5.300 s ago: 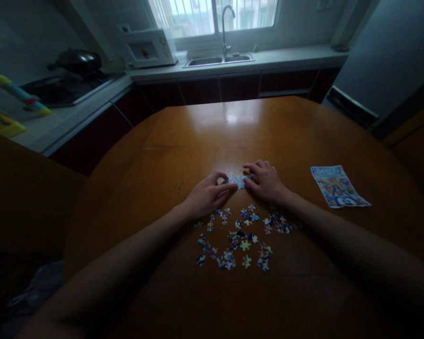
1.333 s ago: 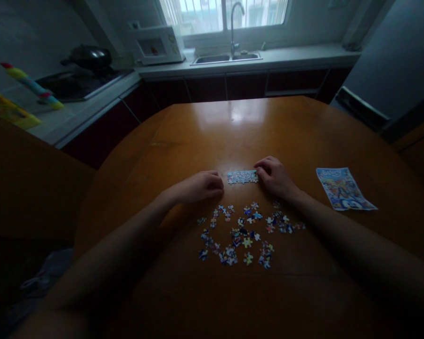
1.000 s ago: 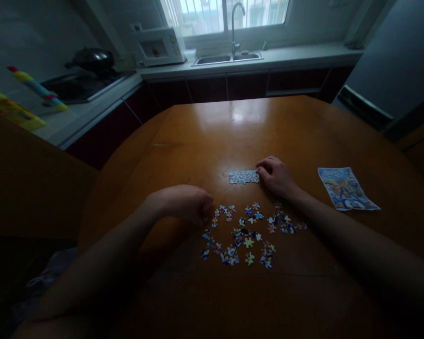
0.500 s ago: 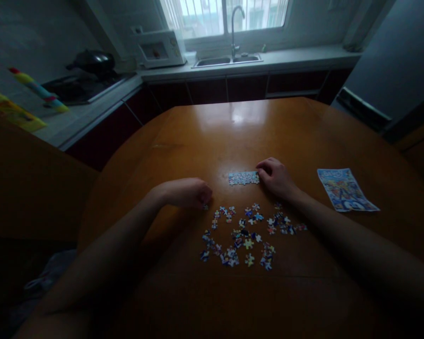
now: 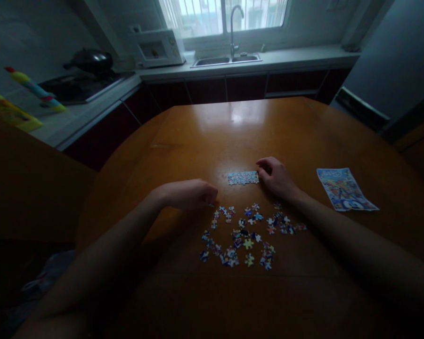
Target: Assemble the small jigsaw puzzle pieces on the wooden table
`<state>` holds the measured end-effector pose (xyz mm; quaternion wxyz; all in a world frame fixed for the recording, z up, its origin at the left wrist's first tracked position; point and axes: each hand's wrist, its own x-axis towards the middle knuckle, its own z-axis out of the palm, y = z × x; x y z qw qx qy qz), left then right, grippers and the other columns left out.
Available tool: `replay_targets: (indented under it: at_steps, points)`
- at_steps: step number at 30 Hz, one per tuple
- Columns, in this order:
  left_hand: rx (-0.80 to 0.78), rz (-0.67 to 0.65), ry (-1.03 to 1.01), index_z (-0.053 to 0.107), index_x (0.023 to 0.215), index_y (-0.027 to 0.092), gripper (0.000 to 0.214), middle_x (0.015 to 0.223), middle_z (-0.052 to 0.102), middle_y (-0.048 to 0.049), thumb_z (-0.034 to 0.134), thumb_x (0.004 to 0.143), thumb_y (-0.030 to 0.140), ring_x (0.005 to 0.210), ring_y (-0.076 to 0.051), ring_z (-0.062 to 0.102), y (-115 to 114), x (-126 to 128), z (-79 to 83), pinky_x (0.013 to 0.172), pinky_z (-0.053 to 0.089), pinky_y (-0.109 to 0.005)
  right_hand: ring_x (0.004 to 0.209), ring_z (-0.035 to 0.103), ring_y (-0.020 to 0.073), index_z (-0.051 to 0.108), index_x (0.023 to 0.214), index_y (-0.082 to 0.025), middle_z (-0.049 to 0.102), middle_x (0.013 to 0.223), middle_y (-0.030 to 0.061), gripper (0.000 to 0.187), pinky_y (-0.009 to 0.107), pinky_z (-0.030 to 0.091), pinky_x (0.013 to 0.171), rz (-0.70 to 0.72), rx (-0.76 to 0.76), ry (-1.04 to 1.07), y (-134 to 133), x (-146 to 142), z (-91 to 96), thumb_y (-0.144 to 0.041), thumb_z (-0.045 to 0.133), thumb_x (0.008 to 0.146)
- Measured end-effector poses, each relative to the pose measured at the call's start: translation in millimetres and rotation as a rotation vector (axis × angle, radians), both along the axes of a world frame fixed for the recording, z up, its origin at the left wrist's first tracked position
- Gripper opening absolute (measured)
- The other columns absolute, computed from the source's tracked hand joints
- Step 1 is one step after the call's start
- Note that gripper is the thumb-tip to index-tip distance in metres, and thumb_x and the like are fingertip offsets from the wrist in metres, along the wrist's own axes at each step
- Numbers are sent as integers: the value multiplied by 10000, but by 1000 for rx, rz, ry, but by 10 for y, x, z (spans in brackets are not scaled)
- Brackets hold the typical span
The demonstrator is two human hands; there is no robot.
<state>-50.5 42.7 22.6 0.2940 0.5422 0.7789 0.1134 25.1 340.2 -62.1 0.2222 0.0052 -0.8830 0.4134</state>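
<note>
My left hand (image 5: 194, 194) is closed, with a small jigsaw puzzle piece (image 5: 211, 205) pinched under its fingertips, just above the tabletop. To its right lies a joined strip of puzzle (image 5: 243, 177), light blue along the top with a busy pattern below. My right hand (image 5: 273, 175) rests with curled fingers at the strip's right end, its fingertips gripping or pressing that edge. Nearer to me, many loose puzzle pieces (image 5: 248, 244) are spread in small clusters between my forearms.
A colourful picture sheet (image 5: 346, 189) lies on the wooden table (image 5: 212, 136) at the right. Behind stand a counter with a sink (image 5: 212, 61), a microwave (image 5: 159, 48) and a wok (image 5: 92, 61) on the stove. A yellow packet (image 5: 12, 113) is at the left.
My left hand has moved slightly right with the puzzle piece, toward the joined strip and the loose pieces. My right hand has stayed at the strip's right end.
</note>
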Motion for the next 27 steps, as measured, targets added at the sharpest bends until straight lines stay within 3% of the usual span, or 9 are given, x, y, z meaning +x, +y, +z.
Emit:
replay_targets:
  at_steps: [6, 13, 17, 27]
  points:
    - [228, 65, -155, 635, 884, 163, 48, 812, 630, -14, 597, 856, 173, 698, -115, 540, 237, 105, -114, 619, 414, -217, 877, 657, 253, 681, 987, -187, 706, 989, 113, 187, 458, 539, 839, -19, -52, 5, 2, -4, -6, -208, 579, 831]
    - [588, 478, -8, 668, 904, 138, 55, 757, 638, -8, 619, 898, 163, 623, -93, 487, 448, 171, -566, 610, 385, -215, 853, 650, 248, 675, 1031, -188, 694, 962, 107, 231, 452, 539, 819, -19, -67, 20, 1, 2, -6, -190, 574, 822]
    - [656, 478, 35, 692, 914, 137, 79, 761, 654, -10, 621, 917, 173, 631, -96, 504, 419, 120, -682, 610, 387, -211, 832, 645, 236, 669, 1038, -191, 686, 946, 95, 234, 439, 541, 802, -23, -65, 27, -2, 7, -3, -188, 575, 824]
    - [666, 448, 117, 750, 902, 152, 111, 782, 681, -31, 661, 916, 218, 661, -109, 558, 415, 86, -673, 628, 430, -226, 793, 634, 222, 670, 1021, -189, 682, 946, 95, 223, 433, 545, 775, -10, -75, 12, -16, 16, 12, -177, 579, 818]
